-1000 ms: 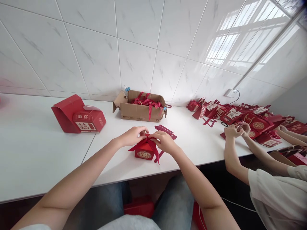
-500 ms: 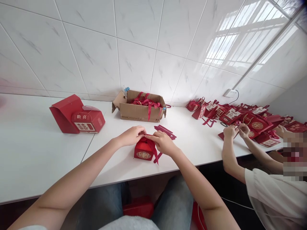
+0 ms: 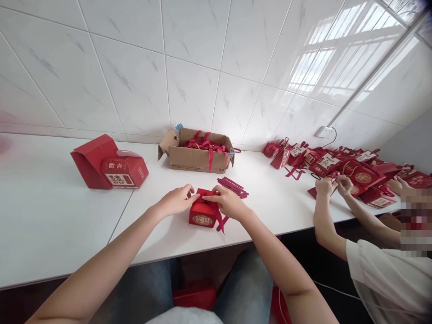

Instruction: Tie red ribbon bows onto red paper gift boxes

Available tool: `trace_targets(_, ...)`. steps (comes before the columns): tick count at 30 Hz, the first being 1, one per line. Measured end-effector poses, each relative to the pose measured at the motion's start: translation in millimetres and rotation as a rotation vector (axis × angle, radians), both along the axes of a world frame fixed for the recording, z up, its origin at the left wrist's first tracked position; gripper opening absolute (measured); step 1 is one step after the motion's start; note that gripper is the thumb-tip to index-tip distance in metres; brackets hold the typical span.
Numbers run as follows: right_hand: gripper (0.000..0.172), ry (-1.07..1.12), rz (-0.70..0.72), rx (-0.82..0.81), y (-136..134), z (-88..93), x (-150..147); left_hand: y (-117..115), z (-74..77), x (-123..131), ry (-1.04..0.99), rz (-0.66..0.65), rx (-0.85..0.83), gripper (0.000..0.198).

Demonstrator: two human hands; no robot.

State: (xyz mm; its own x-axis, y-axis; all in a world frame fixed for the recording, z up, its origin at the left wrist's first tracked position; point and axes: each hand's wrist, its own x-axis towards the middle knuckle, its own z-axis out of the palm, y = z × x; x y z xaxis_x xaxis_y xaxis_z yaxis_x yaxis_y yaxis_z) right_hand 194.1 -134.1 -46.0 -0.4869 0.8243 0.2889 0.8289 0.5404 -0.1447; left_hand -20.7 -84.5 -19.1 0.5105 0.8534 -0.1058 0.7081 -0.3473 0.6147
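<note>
Red ribbon pinched atop small red box, left hand and right hand fingers closed, forearms converging

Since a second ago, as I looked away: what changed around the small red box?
The left hand slid left and nearer the person, still pinching the ribbon atop the small red box. The ribbon tail that stuck out leftward is drawn in. The right hand keeps its hold. That box, the cardboard carton and the large red box stayed put.
</note>
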Motion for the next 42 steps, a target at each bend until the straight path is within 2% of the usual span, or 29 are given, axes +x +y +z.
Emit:
trace_targets(4,0.047,0.013,-0.014,-0.017,0,0.1,-1,-4,-5.9,-8,-0.074,-0.004,-0.018,0.035)
trace_targets(9,0.045,-0.001,-0.025,0.002,1,-1.8,-3,-27,-4.8,-7,-0.230,-0.003,0.214,0.026)
trace_targets(13,0.039,0.001,-0.015,0.003,2,-4.5,-2,-46,-12.5,-2,-0.185,-0.124,0.391,0.023)
trace_targets(16,0.038,0.075,0.009,0.005,2,-6.5,0,-52,-21.7,-2,-0.148,-0.188,0.440,0.018)
trace_targets(20,0.039,0.220,0.054,0.032,4,-10.6,5,-56,-29.7,-7,-0.233,-0.114,0.310,0.019)
trace_targets(25,0.043,0.221,0.078,0.101,5,-16.5,10,-59,-44.5,-13,-0.425,0.100,-0.066,0.034)
trace_targets(28,0.041,0.183,0.071,0.124,5,-18.1,11,-55,-52.5,-18,-0.367,0.062,-0.202,0.039)
trace_targets(31,0.040,0.149,0.069,0.146,4,-18.1,11,-44,-45.3,-21,-0.334,0.058,-0.074,0.036)
trace_targets(33,0.041,0.138,0.072,0.156,4,-17.6,11,-34,-32.5,-17,-0.345,0.105,0.092,0.035)
trace_targets(35,0.040,0.139,0.069,0.165,3,-17.1,10,-23,-19.4,-8,-0.331,0.090,0.191,0.034)
trace_targets(38,0.035,0.133,0.059,0.171,2,-16.7,9,-7,-10.1,9,-0.245,-0.018,0.164,0.034)
trace_targets(42,0.035,0.113,0.010,0.121,-2,-14.2,9,8,-15.9,24,-0.181,-0.084,0.161,0.025)
